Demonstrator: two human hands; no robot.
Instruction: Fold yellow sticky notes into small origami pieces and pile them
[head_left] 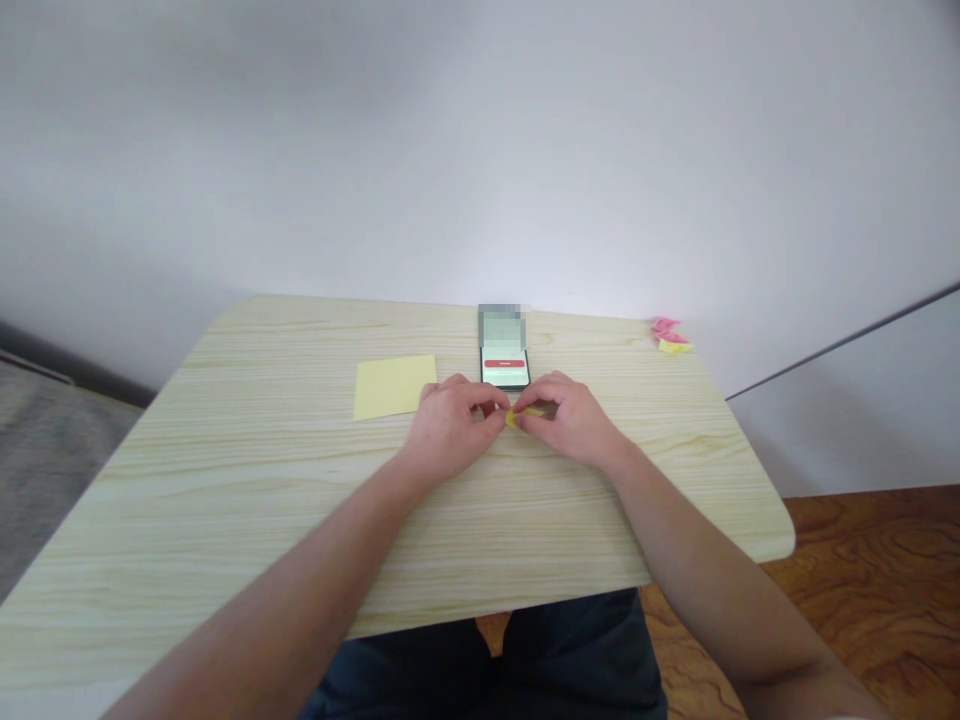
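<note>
Between my two hands is a small piece of folded yellow paper (511, 418), mostly covered by the fingers. My left hand (454, 422) pinches its left end with thumb and forefinger. From the other side, my right hand (566, 415) is closed on the paper too, and a bit of yellow shows between its thumb and forefinger. Just beyond the fingertips lies a phone (504, 365) with a lit screen and a red button on it. A flat sheet of yellow paper (394, 385) lies left of the phone, its right corner close to my left hand.
Folded pink and yellow paper pieces (670, 335) sit at the far right edge of the pale wooden table (300, 480). A white wall (480, 150) rises behind the table. My legs (577, 655) are under the near edge.
</note>
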